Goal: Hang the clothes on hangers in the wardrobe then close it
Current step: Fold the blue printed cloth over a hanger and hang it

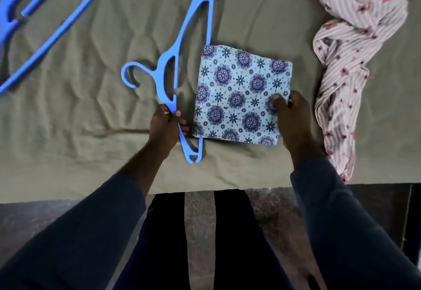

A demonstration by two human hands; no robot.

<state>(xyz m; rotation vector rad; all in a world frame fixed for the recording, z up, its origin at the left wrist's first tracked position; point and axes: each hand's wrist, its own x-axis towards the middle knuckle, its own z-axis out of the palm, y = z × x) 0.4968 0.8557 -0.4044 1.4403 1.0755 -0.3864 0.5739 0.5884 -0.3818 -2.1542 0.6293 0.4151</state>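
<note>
There are two hangers (pixel 165 66) (pixel 57 30), one folded patterned cloth (pixel 243 94), one striped garment (pixel 346 62) and two hands (pixel 165 123) (pixel 289 112).

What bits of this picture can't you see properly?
Head view: the long bar of the blue hanger passes under the folded patterned cloth, which hides its middle.
Head view: the second hanger is cut off by the top and left edges.
Head view: the striped garment lies bunched and cut by the top edge, so its kind cannot be told.
The wardrobe is out of view.
</note>
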